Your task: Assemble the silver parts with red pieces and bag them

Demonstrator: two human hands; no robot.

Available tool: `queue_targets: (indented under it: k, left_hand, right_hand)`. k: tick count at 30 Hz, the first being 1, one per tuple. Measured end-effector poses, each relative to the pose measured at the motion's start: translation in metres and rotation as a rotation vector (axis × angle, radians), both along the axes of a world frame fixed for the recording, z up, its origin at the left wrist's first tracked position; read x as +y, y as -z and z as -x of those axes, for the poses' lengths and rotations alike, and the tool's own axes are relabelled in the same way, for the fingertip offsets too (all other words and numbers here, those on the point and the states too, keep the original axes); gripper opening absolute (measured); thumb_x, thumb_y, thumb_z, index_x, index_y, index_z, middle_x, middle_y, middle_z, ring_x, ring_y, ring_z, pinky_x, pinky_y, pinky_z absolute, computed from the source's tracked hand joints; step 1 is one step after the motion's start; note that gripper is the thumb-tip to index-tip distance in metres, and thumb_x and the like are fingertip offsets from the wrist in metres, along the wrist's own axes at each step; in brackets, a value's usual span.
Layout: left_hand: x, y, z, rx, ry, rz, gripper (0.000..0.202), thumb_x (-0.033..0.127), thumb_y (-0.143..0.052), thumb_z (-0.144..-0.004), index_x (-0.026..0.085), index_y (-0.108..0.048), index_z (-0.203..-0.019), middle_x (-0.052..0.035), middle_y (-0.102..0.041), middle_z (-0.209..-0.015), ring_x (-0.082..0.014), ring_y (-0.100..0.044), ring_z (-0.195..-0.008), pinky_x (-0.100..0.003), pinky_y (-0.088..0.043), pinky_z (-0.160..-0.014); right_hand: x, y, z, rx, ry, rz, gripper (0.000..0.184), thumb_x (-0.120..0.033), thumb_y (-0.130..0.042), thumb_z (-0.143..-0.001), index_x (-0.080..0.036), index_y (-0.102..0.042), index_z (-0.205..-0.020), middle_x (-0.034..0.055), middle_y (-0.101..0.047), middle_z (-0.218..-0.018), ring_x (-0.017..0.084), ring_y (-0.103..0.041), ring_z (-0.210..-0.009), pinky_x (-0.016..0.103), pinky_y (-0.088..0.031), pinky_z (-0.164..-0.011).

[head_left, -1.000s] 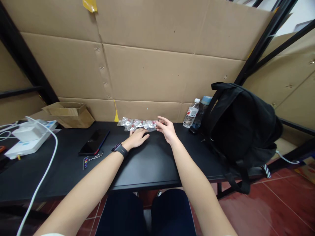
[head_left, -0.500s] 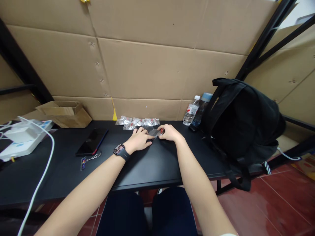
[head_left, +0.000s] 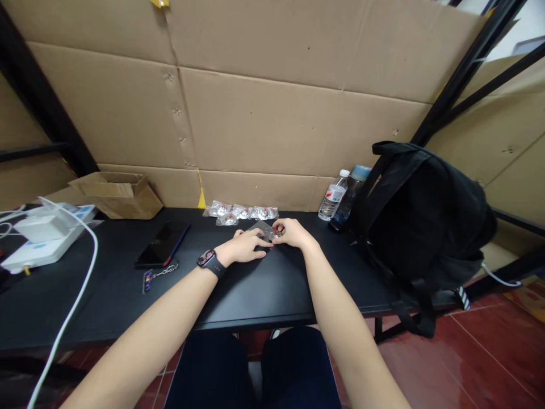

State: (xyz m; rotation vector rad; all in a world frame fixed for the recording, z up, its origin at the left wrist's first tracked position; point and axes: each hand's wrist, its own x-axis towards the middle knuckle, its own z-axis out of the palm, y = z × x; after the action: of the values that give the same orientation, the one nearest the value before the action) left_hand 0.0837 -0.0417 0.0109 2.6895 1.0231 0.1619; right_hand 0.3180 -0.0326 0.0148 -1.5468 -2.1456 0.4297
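My right hand [head_left: 292,233] pinches a small red-and-silver item [head_left: 278,232] at the right end of a clear plastic bag [head_left: 264,229] on the black table. Whether that item is inside the bag or outside it, I cannot tell. Low over the near side of the bag is my left hand [head_left: 247,247], its fingers apart and the index finger reaching to the bag beside my right fingertips. A dark smartwatch [head_left: 207,258] is on my left wrist. Just behind the hands, several clear packets [head_left: 242,212] with silver and red contents lie in a row.
At left are a phone [head_left: 164,244], a keychain [head_left: 149,279], an open cardboard box [head_left: 119,196] and a white power strip [head_left: 49,241] with a cable. A water bottle [head_left: 333,196], a blue-lidded bottle [head_left: 352,190] and a black backpack [head_left: 430,221] stand right. Cardboard [head_left: 264,125] walls the back.
My left index finger has moved right, closer to my right fingertips. More of the clear bag shows between the hands. The camera view has shifted slightly.
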Motion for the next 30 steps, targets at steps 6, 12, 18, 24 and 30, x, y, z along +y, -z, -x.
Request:
queue_targets:
  k: [6, 12, 18, 24, 30]
  left_hand:
    - [-0.001, -0.008, 0.001, 0.057, -0.015, 0.061, 0.044, 0.043, -0.059, -0.095, 0.049, -0.061, -0.139, -0.0082, -0.040, -0.163, -0.0376, -0.035, -0.149, -0.065, -0.028, -0.112]
    - [0.000, -0.004, 0.001, 0.017, 0.011, 0.047, 0.045, 0.040, -0.061, -0.094, 0.048, -0.062, -0.138, -0.0078, -0.036, -0.165, -0.0386, -0.034, -0.150, -0.070, -0.030, -0.110]
    - [0.001, -0.006, 0.002, 0.053, -0.002, 0.056, 0.046, 0.042, -0.060, -0.094, 0.046, -0.061, -0.140, -0.0073, -0.034, -0.166, -0.0382, -0.031, -0.152, -0.068, -0.030, -0.113]
    - [0.003, -0.005, 0.006, 0.066, -0.008, 0.045, 0.045, 0.043, -0.060, -0.095, 0.047, -0.061, -0.139, -0.0059, -0.033, -0.166, -0.0359, -0.034, -0.151, -0.066, -0.030, -0.114]
    - [0.001, -0.009, 0.004, 0.076, -0.025, 0.042, 0.044, 0.040, -0.062, -0.093, 0.047, -0.064, -0.136, -0.0029, -0.029, -0.169, -0.0393, -0.029, -0.152, -0.068, -0.027, -0.114]
  right_hand:
    - [0.001, 0.001, -0.006, 0.098, -0.055, 0.104, 0.038, -0.008, -0.083, -0.065, -0.017, -0.075, -0.101, 0.0003, -0.072, -0.087, 0.011, -0.067, -0.071, 0.020, -0.048, -0.068]
    - [-0.002, 0.001, 0.011, -0.049, 0.259, -0.045, 0.038, -0.038, -0.093, -0.064, -0.024, -0.075, -0.094, 0.0017, -0.075, -0.085, 0.018, -0.070, -0.077, 0.025, -0.047, -0.070]
    - [0.004, 0.011, 0.022, 0.041, 0.148, -0.065, 0.025, -0.024, -0.087, -0.074, -0.025, -0.075, -0.096, -0.0013, -0.077, -0.079, 0.017, -0.072, -0.079, 0.023, -0.047, -0.073]
    - [0.007, 0.015, 0.022, 0.032, 0.194, -0.083, 0.030, -0.028, -0.086, -0.076, -0.027, -0.073, -0.103, -0.0027, -0.075, -0.079, 0.017, -0.070, -0.077, 0.024, -0.045, -0.070]
    - [0.003, 0.009, 0.033, -0.133, 0.299, -0.207, 0.041, -0.049, -0.084, -0.078, -0.026, -0.070, -0.109, 0.0036, -0.071, -0.103, 0.020, -0.066, -0.089, 0.028, -0.046, -0.073]
